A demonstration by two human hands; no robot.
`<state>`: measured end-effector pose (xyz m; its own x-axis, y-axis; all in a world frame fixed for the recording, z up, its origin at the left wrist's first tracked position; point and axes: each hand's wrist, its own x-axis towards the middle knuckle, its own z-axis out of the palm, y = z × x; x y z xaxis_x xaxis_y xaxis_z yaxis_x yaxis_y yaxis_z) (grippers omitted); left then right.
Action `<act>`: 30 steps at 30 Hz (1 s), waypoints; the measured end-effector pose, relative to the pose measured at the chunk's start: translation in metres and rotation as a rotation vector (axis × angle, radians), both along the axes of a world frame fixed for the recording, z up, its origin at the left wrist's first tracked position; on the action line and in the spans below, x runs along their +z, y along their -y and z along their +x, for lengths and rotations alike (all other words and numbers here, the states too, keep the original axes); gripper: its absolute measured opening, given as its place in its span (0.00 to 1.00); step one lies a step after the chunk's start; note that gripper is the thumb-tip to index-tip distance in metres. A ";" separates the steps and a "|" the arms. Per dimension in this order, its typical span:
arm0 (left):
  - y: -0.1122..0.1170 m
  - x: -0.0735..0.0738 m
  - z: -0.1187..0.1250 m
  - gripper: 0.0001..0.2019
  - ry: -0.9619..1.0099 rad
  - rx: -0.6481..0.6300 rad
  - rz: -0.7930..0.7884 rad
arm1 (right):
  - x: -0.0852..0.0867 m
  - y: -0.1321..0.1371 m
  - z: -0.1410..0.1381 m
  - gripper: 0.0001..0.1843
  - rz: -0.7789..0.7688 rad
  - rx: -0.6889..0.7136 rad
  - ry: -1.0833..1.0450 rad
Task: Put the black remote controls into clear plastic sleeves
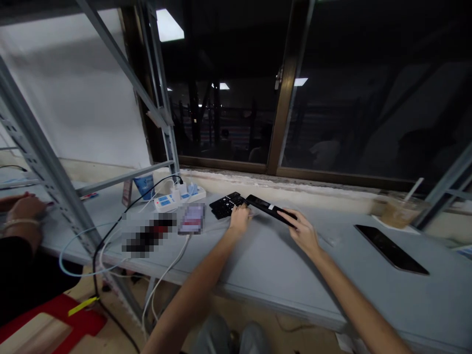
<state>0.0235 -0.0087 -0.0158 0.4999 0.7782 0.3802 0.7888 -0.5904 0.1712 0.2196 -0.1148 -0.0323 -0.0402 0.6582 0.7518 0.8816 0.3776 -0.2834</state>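
Note:
My right hand [303,232] grips the near end of a long, flat black object [271,209] with a small white label. That object is raised at a slant over the table, and its exact kind does not show. Just left of it, my left hand [240,219] has its fingers curled in at the edge of some flat black pieces with rows of pale key-like marks [225,204]. What those fingers pinch, if anything, is too small to make out.
A white power strip [179,198] with plugs and cables stands behind a blurred phone [191,218]. To the right lie a dark tablet [391,250] and an iced drink cup [401,214]. Metal shelf posts [55,162] rise at left, near another person's hand [25,216].

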 end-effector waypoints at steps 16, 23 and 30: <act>-0.002 -0.008 0.006 0.14 0.009 -0.042 0.027 | 0.005 0.003 0.010 0.22 0.302 -0.144 -0.139; -0.005 -0.007 0.002 0.08 -0.045 -0.076 0.033 | 0.002 -0.001 0.009 0.21 0.175 -0.081 -0.191; -0.004 -0.005 0.000 0.08 -0.009 -0.080 0.046 | 0.002 -0.012 0.005 0.22 -0.006 -0.026 -0.747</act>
